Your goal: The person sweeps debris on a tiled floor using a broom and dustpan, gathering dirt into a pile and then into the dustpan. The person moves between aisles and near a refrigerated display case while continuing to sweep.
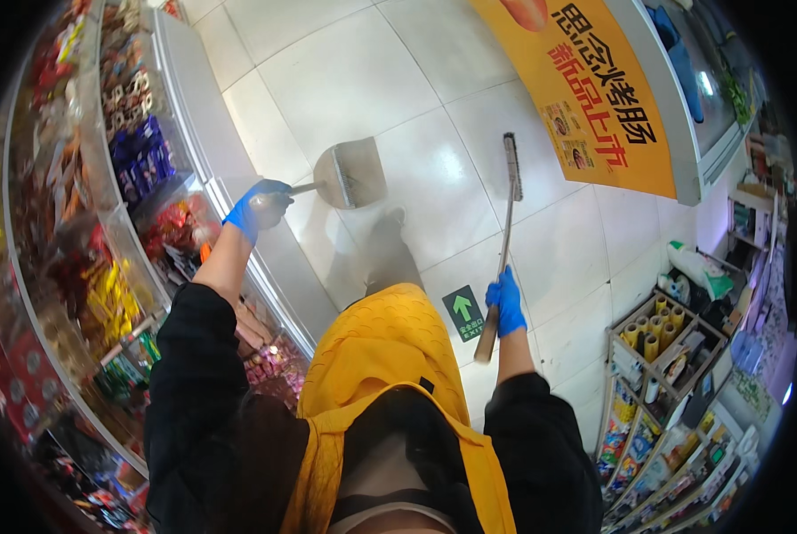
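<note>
My left hand (260,205), in a blue glove, is closed around the handle of a long-handled dustpan (366,172). The pan is over the pale floor tiles, ahead and left of me, with a comb-like toothed strip across it. On the right, my right hand (506,304), also gloved in blue, grips the wooden handle of a broom (507,227). The broom's narrow head with dark bristles points away from me, to the right of the dustpan and apart from it. Whether the bristles touch the floor I cannot tell.
Shelf bins of packaged snacks (111,294) run along the left. A chest freezer (691,175) with a yellow poster stands at the upper right. To the lower right is a counter rack (669,347) holding yellow rolls. A green exit sign (464,312) lies on the tiled floor (432,193).
</note>
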The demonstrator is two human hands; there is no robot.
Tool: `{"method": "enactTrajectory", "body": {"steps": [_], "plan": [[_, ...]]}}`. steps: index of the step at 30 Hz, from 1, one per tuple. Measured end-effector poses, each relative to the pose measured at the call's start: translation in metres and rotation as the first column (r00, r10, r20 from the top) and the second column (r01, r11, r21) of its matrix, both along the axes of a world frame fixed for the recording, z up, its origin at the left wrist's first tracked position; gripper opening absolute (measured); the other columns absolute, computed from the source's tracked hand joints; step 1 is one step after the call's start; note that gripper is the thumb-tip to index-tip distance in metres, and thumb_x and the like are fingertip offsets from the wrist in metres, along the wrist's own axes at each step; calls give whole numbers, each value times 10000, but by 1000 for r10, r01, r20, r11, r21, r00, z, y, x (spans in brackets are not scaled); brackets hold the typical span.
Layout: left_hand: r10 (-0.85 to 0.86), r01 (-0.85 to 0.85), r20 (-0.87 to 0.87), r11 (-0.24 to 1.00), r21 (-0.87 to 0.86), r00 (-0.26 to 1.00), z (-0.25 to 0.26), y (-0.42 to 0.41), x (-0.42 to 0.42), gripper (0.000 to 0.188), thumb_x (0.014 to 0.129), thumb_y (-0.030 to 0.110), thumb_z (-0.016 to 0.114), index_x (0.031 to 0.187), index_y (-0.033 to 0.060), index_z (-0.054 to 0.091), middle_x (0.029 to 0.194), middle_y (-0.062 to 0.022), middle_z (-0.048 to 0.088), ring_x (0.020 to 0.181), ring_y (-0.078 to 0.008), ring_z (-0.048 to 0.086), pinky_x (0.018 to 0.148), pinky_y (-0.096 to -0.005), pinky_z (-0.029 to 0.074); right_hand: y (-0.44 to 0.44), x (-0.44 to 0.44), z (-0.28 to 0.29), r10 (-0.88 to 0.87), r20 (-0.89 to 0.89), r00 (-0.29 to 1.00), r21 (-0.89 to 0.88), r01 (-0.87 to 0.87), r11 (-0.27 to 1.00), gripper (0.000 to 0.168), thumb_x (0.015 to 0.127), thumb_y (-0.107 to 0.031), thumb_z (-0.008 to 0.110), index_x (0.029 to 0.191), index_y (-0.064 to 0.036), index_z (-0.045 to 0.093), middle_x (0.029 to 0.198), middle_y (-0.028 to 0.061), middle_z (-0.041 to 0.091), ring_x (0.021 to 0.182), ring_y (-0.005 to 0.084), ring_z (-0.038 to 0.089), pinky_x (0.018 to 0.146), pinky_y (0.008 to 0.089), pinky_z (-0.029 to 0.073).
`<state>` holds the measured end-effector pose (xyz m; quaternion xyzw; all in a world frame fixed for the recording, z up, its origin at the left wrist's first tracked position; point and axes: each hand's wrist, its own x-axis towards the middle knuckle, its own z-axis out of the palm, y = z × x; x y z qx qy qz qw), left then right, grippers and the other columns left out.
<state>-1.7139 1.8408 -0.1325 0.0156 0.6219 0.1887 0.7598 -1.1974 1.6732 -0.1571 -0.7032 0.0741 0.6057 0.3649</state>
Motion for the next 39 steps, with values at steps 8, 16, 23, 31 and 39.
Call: {"method": "enactTrajectory", "body": {"steps": [8, 16, 23, 31, 39], "plan": [[-104, 107, 93, 994, -36, 990, -7, 94, 26, 222, 768, 202, 492, 812, -16, 490, 459, 10, 448, 307, -80, 331, 261, -190, 259, 50, -142, 7, 33, -452, 892, -184, -129, 974, 191, 851, -398, 379, 906, -240, 471, 432, -18, 281, 315, 83, 249, 292, 203, 210], [85, -43, 118, 947, -318, 989, 16, 138, 11, 193, 783, 214, 486, 796, 21, 493, 459, 19, 451, 308, -83, 360, 250, -183, 266, 106, -96, 75, 227, -217, 950, -100, -252, 962, 442, 854, -219, 362, 1278, -302, 270, 464, -31, 283, 300, 67, 223, 267, 192, 193], [-38, 38, 183, 999, 3, 982, -5, 163, 40, 160, 756, 202, 524, 694, 55, 515, 521, -34, 500, 409, -140, 457, 317, -257, 337, 161, -145, -7, -156, -218, 963, -251, 99, 963, 200, 832, -387, 434, 982, -256, 442, 457, -35, 277, 334, 55, 270, 289, 177, 233], [-690, 929, -667, 20, 371, 281, -14, 169, 23, 130, 699, 78, 500, 789, 44, 587, 779, -124, 584, 683, -234, 531, 627, -302, 428, 101, -232, 81, 124, -437, 891, -142, -204, 969, 410, 878, -253, 352, 1261, -366, 259, 510, -16, 269, 359, 76, 229, 327, 199, 213], [-683, 619, 246, 729, 294, 688, 7, 192, 40, 100, 712, 65, 504, 767, 67, 588, 749, -103, 579, 659, -188, 541, 587, -282, 436, 30, -237, 110, -405, -287, 868, -176, 368, 913, 374, 856, -310, 402, 1203, -424, 321, 487, -42, 288, 346, 59, 237, 310, 181, 220]]}}
